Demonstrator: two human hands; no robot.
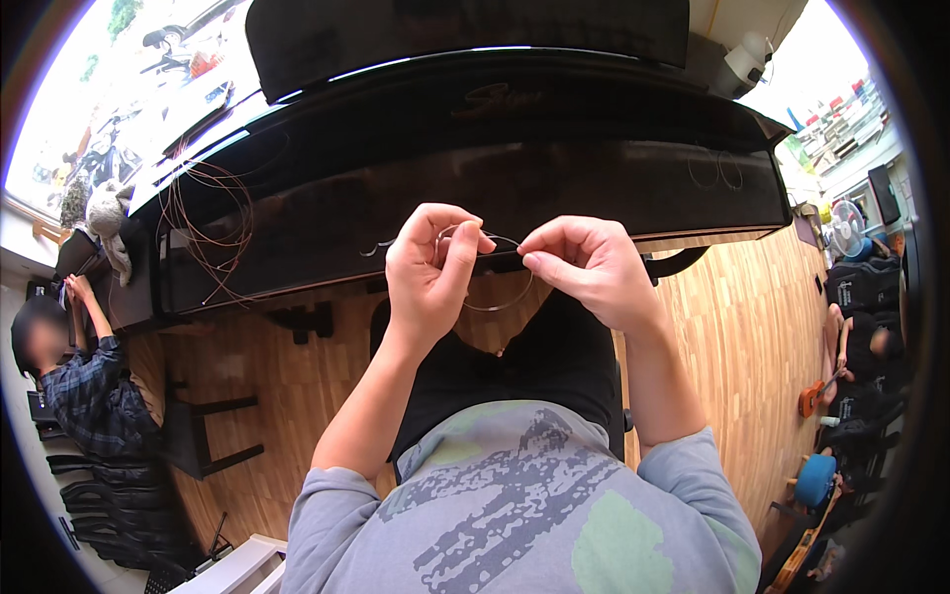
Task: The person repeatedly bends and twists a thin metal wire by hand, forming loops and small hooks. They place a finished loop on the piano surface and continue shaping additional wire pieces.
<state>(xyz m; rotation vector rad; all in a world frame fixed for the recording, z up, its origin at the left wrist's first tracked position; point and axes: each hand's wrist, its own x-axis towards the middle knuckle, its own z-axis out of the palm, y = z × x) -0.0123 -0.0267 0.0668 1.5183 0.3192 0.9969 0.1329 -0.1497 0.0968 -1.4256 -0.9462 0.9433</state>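
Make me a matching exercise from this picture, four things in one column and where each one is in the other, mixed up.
Things:
1. thin wire loop
2. coiled copper wire
3. small fan
4. blue round object

Places:
A. on the floor, lower right
B. pinched between left hand and right hand
C. far right, beside the shelves
D. on the black piano, left end

Pairs: 1-B, 2-D, 3-C, 4-A

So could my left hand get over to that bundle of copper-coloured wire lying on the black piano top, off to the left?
Probably yes. The left hand is pinching the thin wire loop with the right hand, so it would need to let go first. Nothing lies between it and the copper wire bundle on the piano.
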